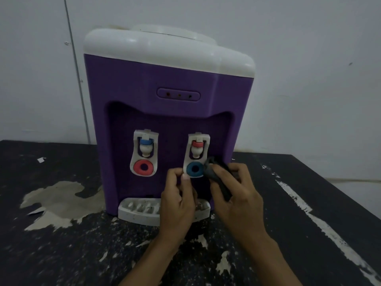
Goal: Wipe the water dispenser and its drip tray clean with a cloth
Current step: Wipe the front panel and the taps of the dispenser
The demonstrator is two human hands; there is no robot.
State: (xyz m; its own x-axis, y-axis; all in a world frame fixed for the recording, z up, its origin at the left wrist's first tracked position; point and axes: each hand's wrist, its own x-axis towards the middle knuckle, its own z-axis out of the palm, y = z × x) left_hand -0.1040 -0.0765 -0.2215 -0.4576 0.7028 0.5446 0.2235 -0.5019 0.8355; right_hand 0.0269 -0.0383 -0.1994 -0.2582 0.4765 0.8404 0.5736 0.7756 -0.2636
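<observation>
We count one dispenser [165,79] at the desk's [61,254] back edge; two taps, the left tap [145,152] and the right tap [196,155]; three lights [179,95]; one drip tray [140,211]; one dark cloth [222,186]; our right hand [241,203] grips the cloth against the right tap; our left hand [177,201] curls, thumb on that tap's rim, its hold unclear; it hides part of the tray.
</observation>
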